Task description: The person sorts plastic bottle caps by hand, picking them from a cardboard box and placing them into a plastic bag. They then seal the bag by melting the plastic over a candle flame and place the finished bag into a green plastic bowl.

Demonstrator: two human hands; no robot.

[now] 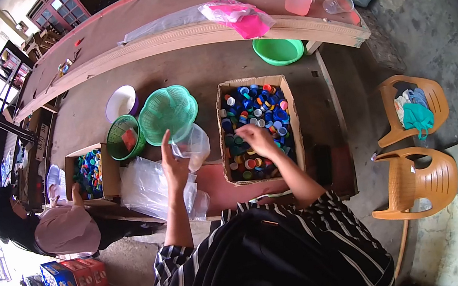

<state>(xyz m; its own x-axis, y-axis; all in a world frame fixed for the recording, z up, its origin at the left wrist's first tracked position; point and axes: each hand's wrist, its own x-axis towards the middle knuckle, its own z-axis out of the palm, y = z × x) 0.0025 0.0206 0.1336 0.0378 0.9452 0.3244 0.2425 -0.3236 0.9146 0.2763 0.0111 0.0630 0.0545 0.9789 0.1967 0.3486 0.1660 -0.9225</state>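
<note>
My left hand (174, 167) is raised left of the cardboard box, its index finger pointing up. A clear plastic bag (197, 146) stands puffed open at its thumb side, apparently gripped lower down. My right hand (258, 140) is over the cardboard box (296, 127), fingertips bent together above the bottle caps (258, 103). Whether a cap is between those fingers I cannot make out. The caps are mostly blue, with white, red, orange and green ones among them. Flat clear plastic bags (147, 188) lie below and left of my left hand.
A green basket (168, 113), a darker green basket (116, 142) and a white-purple bowl (121, 103) stand left. At far left a person (64, 227) reaches into another box of caps (89, 172). A raised ledge (178, 41) runs behind; orange chairs (424, 182) stand right.
</note>
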